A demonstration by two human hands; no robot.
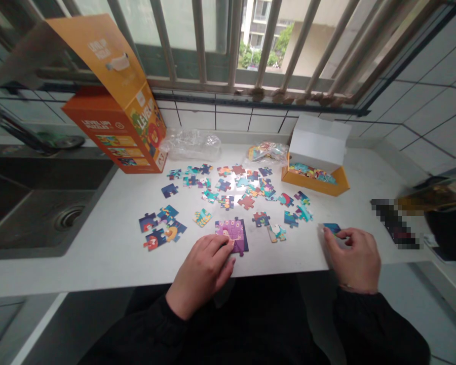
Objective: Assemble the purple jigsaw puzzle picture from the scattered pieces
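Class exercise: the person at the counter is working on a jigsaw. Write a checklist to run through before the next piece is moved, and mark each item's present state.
1. Left hand steadies the purple joined section: ok, fingers rest on its edge.
2. Right hand has a piece: ok, touching a blue piece.
3. Loose pieces face up: ok for most.
4. Blue piece fits the purple section: cannot tell.
5. Small orange tray within reach: ok.
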